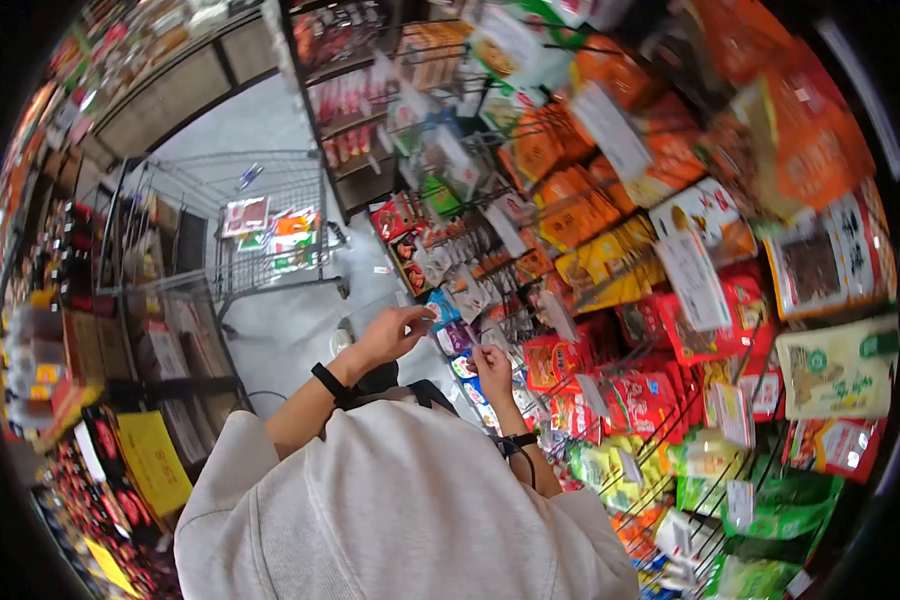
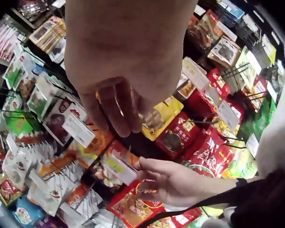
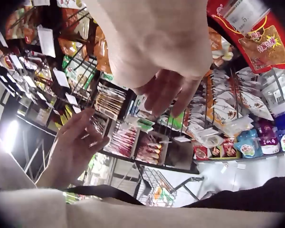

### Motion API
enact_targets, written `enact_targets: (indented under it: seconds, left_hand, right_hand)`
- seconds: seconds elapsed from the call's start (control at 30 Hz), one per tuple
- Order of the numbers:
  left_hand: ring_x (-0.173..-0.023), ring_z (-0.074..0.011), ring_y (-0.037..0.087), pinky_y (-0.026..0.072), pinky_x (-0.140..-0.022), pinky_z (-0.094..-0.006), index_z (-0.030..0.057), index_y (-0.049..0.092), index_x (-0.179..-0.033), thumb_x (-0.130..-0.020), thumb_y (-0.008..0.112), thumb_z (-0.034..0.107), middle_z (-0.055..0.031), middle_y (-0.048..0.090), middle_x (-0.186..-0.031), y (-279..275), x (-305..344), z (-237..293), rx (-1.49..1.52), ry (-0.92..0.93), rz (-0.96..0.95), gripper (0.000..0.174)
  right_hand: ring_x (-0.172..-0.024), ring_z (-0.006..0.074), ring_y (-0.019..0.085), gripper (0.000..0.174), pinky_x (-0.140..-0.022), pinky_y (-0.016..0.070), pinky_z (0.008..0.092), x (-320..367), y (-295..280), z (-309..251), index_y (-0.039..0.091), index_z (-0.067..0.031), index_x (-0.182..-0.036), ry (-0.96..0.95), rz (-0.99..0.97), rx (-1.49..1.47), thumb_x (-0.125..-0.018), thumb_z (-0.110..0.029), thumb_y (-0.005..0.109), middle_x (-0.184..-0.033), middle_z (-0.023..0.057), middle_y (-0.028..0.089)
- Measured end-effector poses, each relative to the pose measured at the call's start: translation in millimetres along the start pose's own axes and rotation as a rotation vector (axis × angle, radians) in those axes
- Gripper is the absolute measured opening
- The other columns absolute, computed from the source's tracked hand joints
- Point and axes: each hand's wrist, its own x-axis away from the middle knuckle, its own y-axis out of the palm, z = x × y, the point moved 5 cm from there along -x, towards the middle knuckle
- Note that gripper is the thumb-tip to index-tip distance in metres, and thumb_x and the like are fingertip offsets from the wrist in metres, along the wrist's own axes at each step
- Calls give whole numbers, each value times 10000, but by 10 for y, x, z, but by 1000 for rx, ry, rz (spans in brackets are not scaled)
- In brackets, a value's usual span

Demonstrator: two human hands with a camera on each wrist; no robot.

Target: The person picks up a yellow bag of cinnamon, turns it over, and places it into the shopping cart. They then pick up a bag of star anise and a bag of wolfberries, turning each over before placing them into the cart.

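**Grey sweatshirt (image 1: 400, 500) close in, both hands raised to a packed peg display**

Head view: the grey sweatshirt fills the frame from 5 to 7 o'clock. Above it, the left hand (image 1: 395, 332) and right hand (image 1: 492, 370) are up side by side near centre. They are against the hanging snack packets (image 1: 610, 390) that run from 12 to 5 o'clock. A shopping trolley (image 1: 220, 160) stands at 10 o'clock, well apart, across bare floor (image 1: 290, 330).

Left wrist view: the left hand (image 2: 118, 71) hangs at 12 o'clock with fingers loosely curled; I cannot tell whether they hold anything. At 6 o'clock the right hand (image 2: 173, 183) pinches the edge of a white price tag (image 2: 119, 167) on a hook above red packets (image 2: 133, 206).

Right wrist view: the right hand (image 3: 156, 52) is at 12 o'clock with its grip hidden. The left hand (image 3: 78, 142) is at 8 o'clock, just short of the packets.

Risk, as judged: tags and wire hooks stand tight together. A pull on the price tag could unclip it or drag neighbouring packets off. Hook ends project toward the knuckles. Open room lies only behind, toward 9 to 10 o'clock, and the shopping trolley limits it.
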Motion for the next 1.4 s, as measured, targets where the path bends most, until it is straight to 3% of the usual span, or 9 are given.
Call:
enact_targets:
  seconds: [0.1,0.2,0.67,0.87,0.9,1.03,1.23,1.33,1.4]
  left_hand:
    - [-809,-240,712,544,-733,-349,60,657,-1094,-844,622,48,-117,718,-861,-210,180,-297,37,84,93,253]
    - [-718,-343,656,507,-671,-453,111,671,-1050,-891,634,185,-121,698,-860,-555,333,-201,-154,27,83,179]
    - [-756,-283,676,526,-678,-365,98,659,-1089,-916,619,214,-121,703,-867,-2847,1333,-1427,-110,-169,391,212]
    - [-723,-261,679,524,-667,-355,45,656,-1081,-923,623,213,-140,700,-854,-3446,1872,-1890,-43,-237,532,233]
    - [-716,-256,679,523,-666,-355,36,653,-1086,-923,624,210,-142,700,-849,-3503,1953,-1950,-23,-247,556,240]
    - [-694,-244,671,520,-666,-351,23,639,-1116,-923,621,192,-149,698,-833,-3694,2116,-2142,33,-336,615,257]
    - [-688,-290,667,513,-646,-370,38,656,-1098,-898,643,200,-160,683,-761,-3797,2063,-2325,140,-385,656,258]
    - [-687,-171,642,504,-659,-324,12,625,-1145,-923,628,200,-110,676,-748,-3801,2001,-2571,132,-450,643,290]
    - [-664,-201,635,503,-644,-328,7,630,-1135,-916,636,210,-116,677,-757,-3850,1941,-2687,54,-528,670,298]
  right_hand:
    - [-725,127,640,177,-663,542,263,-91,334,99,592,9,-997,-58,-26,49,-976,-167,597,-820,67,652]
    - [-707,122,638,171,-654,546,268,-162,748,117,593,11,-986,-55,-43,101,-975,-160,595,-799,65,652]
    - [-710,111,636,189,-641,536,243,-956,3376,-346,589,10,-990,-139,-282,234,-966,-175,616,-807,59,647]
    - [-708,112,640,180,-629,539,248,-1083,4404,-437,592,7,-975,-117,-392,243,-966,-171,615,-769,55,642]
    - [-695,112,637,200,-645,537,246,-1084,4557,-456,576,5,-1055,-108,-428,260,-966,-171,612,-762,54,641]
    - [-697,113,638,381,-679,533,253,-1085,4954,-635,454,5,-1279,-149,-519,300,-962,-149,600,-782,65,649]
    - [-804,129,655,387,-696,555,258,-1320,5156,-477,462,-6,-1301,-52,-617,255,-963,-137,599,-870,78,663]
    - [-831,123,655,341,-714,548,257,-1500,5213,-353,526,-29,-1268,115,-696,286,-963,-158,608,-971,80,690]
    - [-827,117,654,330,-715,541,260,-1612,5263,-308,546,-38,-1258,195,-757,367,-963,-168,610,-1002,78,698]
